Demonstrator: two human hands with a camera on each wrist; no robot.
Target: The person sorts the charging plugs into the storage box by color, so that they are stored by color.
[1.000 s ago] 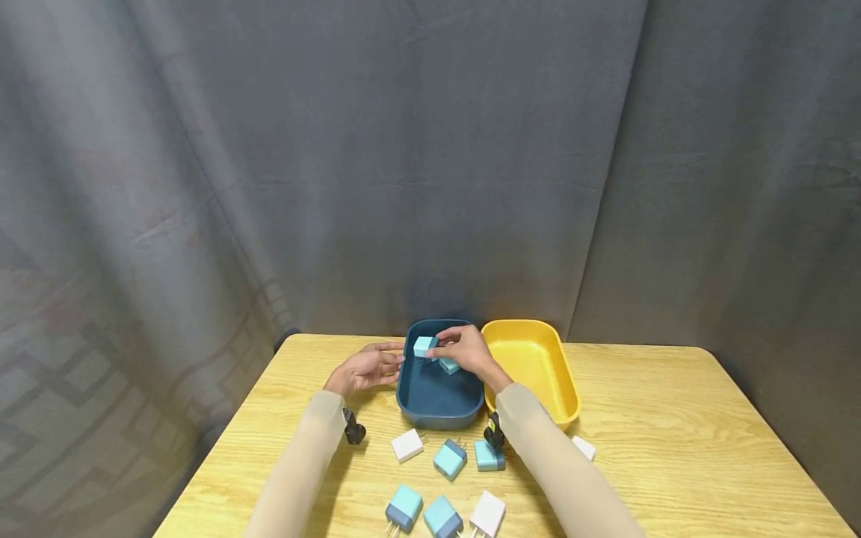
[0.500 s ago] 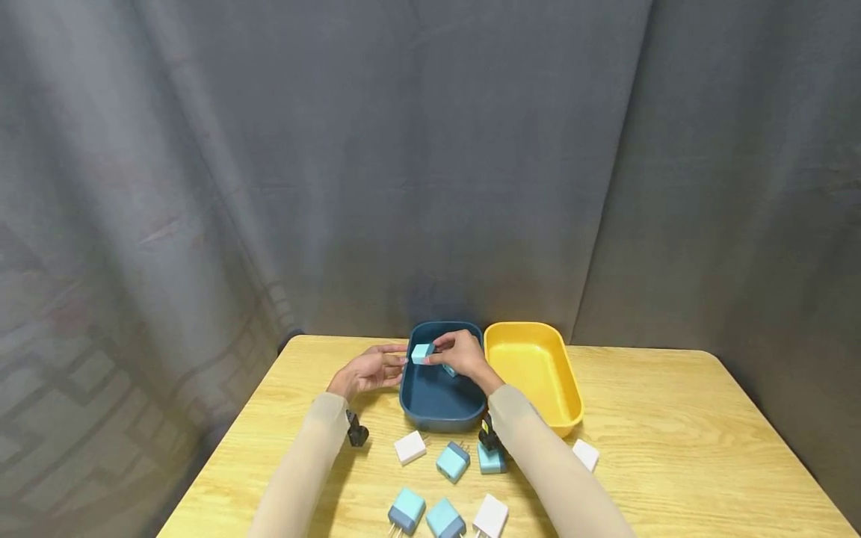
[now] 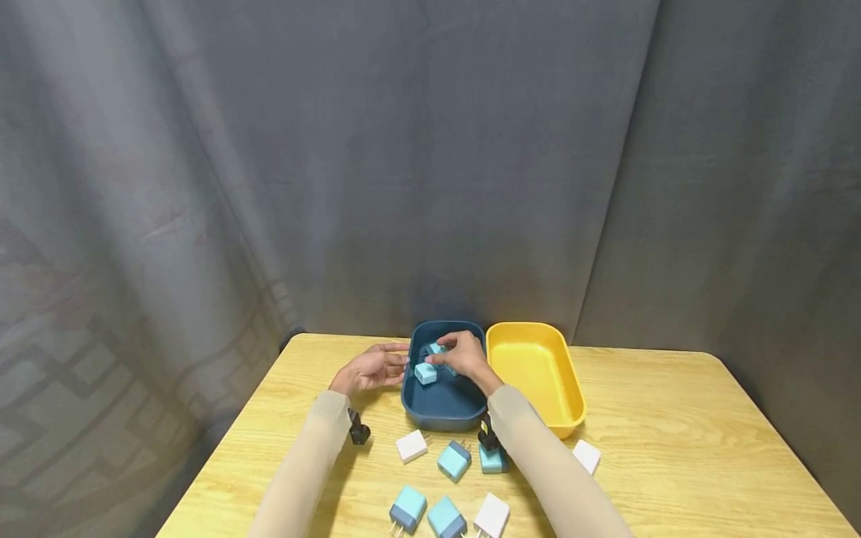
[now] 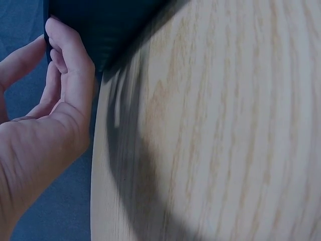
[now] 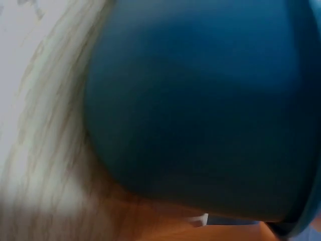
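Observation:
A dark blue tray [image 3: 442, 420] stands at the back of the wooden table [image 3: 673, 448]. My right hand [image 3: 463, 354] hovers over the tray with loosely curled fingers. A light blue charger [image 3: 425, 373] lies in the tray just below and left of those fingertips, free of them. A second light blue charger [image 3: 436, 349] shows by the fingers. My left hand [image 3: 374, 368] rests with straight fingers against the tray's left wall. In the left wrist view the left hand [image 4: 55, 100] touches the dark blue tray [image 4: 110, 25]. The right wrist view shows only the blurred tray [image 5: 200, 100].
An empty yellow tray [image 3: 538, 373] adjoins the blue one on the right. Several chargers lie on the table in front: white ones [image 3: 411, 446] [image 3: 491, 515] [image 3: 587, 456] and blue ones [image 3: 454, 460] [image 3: 406, 509] [image 3: 447, 517] [image 3: 493, 459].
The right hand held a light blue charger over the blue tray; the charger now lies lower in the tray, away from the fingertips. The left hand stayed against the tray.

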